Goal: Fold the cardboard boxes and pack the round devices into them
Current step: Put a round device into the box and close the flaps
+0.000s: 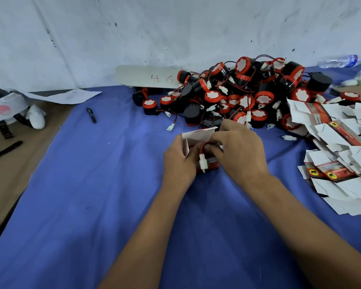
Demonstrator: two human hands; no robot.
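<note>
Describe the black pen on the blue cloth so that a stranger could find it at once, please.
Start at the big pile of red and black round devices by the wall, then look left across the blue cloth. The pen lies alone there, near the cloth's left edge, just below a white sheet of paper. It is short, black and glossy; nothing touches it.

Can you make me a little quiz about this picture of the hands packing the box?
1. True or false: the white plug hangs outside the small box.
2. Which side holds the flat boxes? A) left B) right
3. Fill in: the pile of round devices lies on a ____ cloth.

Key: 1 true, the left hand and right hand both grip the box. 2 B. 3 blue.
</note>
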